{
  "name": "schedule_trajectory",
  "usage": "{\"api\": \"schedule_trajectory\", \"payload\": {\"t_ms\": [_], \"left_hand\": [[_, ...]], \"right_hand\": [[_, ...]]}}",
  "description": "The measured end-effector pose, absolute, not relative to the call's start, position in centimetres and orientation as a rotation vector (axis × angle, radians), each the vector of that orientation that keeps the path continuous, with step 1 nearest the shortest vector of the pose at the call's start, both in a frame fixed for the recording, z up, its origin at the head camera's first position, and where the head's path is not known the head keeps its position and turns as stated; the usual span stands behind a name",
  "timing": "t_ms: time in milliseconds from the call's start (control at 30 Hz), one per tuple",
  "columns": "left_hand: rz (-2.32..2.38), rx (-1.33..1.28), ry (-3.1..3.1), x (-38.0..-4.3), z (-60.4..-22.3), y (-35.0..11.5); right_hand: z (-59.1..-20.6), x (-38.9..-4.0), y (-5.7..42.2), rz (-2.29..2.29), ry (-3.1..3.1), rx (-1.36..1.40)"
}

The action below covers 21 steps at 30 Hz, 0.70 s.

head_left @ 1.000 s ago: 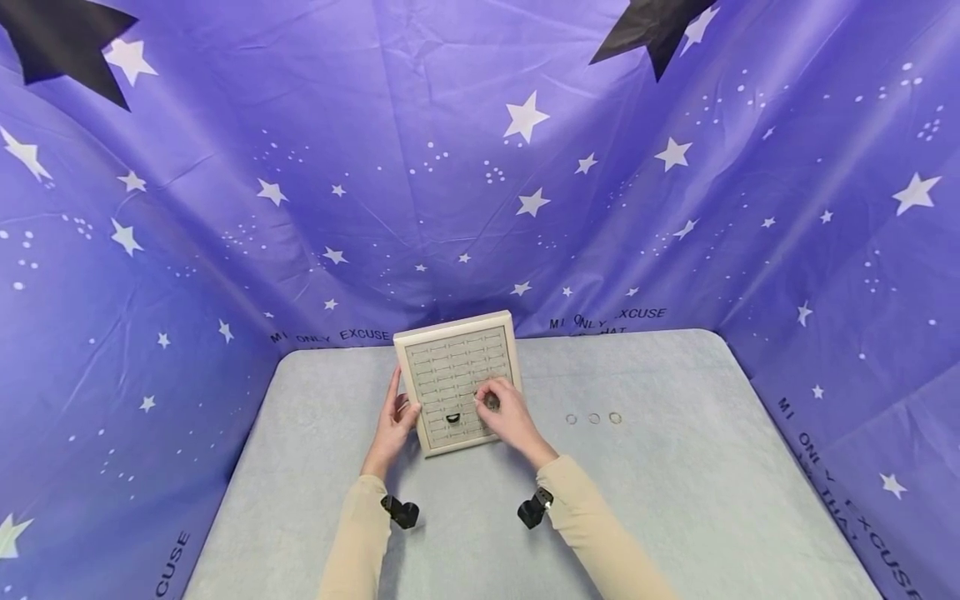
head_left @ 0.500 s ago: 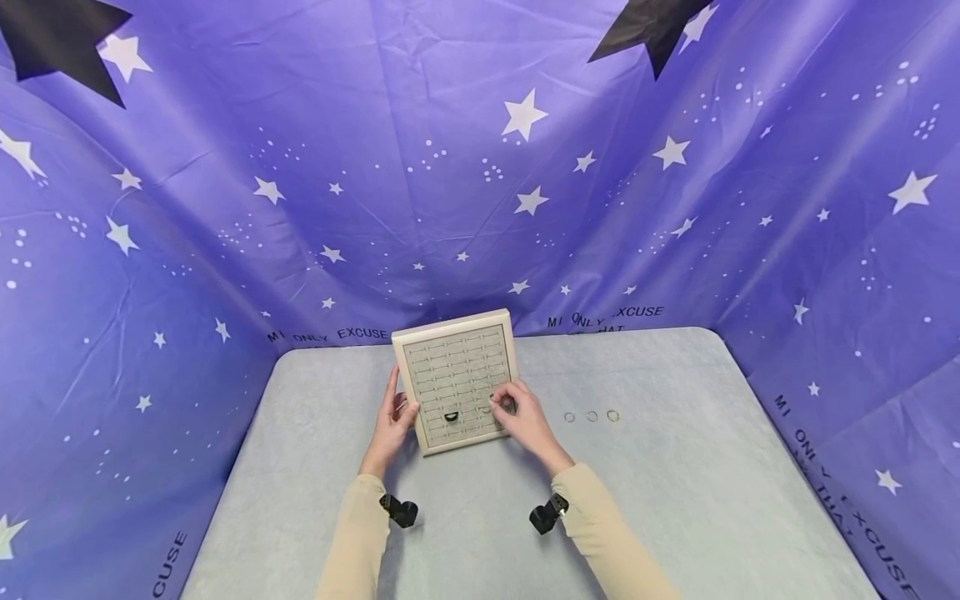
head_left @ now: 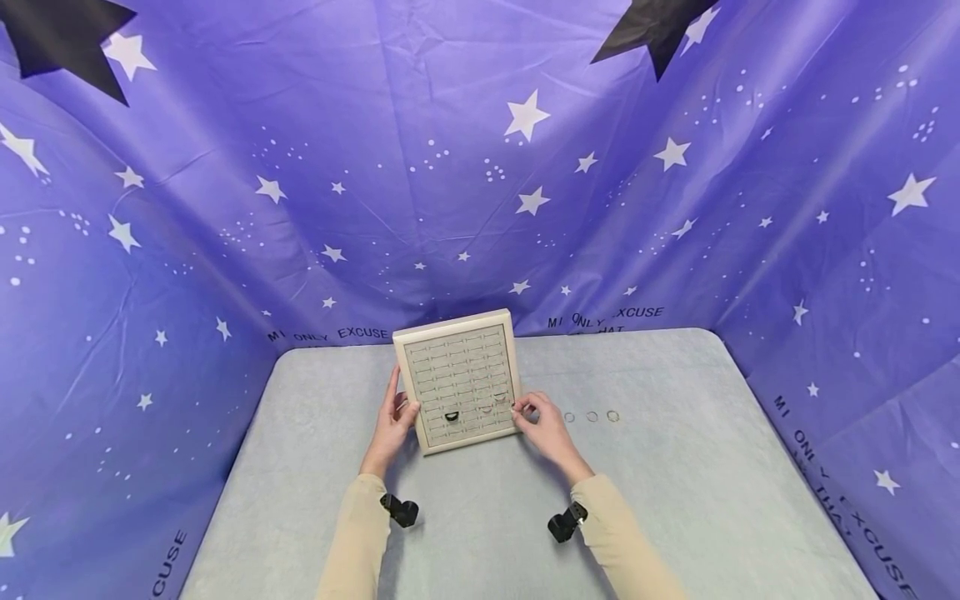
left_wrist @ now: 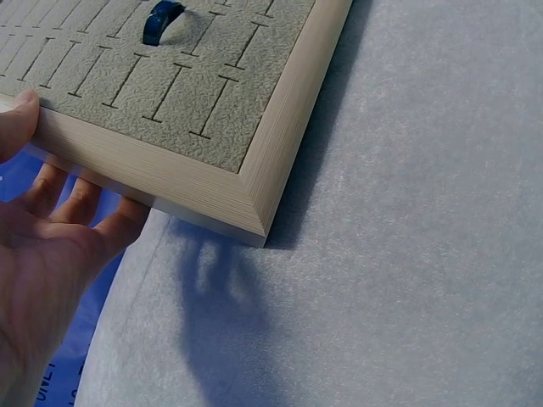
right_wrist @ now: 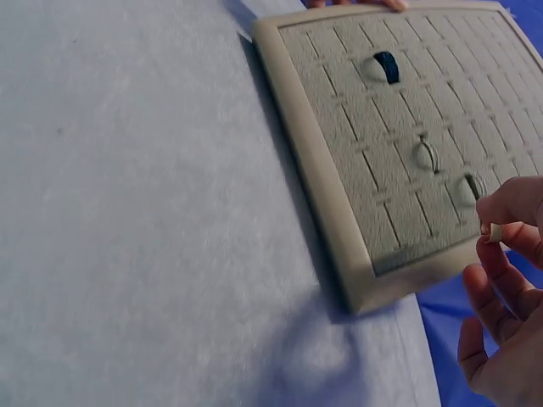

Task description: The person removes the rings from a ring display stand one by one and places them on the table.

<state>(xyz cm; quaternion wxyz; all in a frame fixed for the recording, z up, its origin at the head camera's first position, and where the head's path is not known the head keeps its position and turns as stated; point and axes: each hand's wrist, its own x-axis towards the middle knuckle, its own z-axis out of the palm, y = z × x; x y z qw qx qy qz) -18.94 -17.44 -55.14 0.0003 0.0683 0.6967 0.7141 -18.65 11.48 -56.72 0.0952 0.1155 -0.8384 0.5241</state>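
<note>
We look down on a pale grey-blue tabletop [head_left: 712, 500], its nap faintly mottled and its far corners rounded, walled on three sides by a creased violet-blue curtain [head_left: 375, 217] scattered with white stars [head_left: 527, 115] and dots, two big dark stars [head_left: 63, 42] cut off at the top edge. Along the back hem we read "MI ONLY EXCUSE" in black capitals [head_left: 363, 333]; beyond the board the line repeats with a letter swallowed by a fold and "HAT" half visible beneath, while the right-hand drape carries the words again down its slope and the left one gives us only "CUSE". Near the table's back edge sits the cream-framed ring board [head_left: 457, 367], askew, with a dark ring [head_left: 452, 417] and two pale rings [head_left: 493, 403] in its lower rows. A left hand [head_left: 392, 425] grips its left side, thumb on the frame and fingers beneath. A right hand [head_left: 542, 423] is at the right edge, thumb and finger drawn together (a small pale bit shows there, and we cannot tell whether it is a ring being pinched). Just beyond that hand, three loose rings [head_left: 613, 416] lie in a row on the cloth
</note>
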Motion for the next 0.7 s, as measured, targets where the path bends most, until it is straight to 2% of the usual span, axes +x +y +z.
{"api": "schedule_trajectory", "payload": {"t_ms": [300, 700], "left_hand": [[2.252, 0.226, 2.166, -19.0, -55.2, -17.5], [2.262, 0.217, 2.159, -19.0, -55.2, -17.5]], "right_hand": [[-57.4, -18.1, 13.5, 1.560, -2.508, 0.185], [-59.2, -16.8, 16.3, 1.492, -2.507, 0.121]]}}
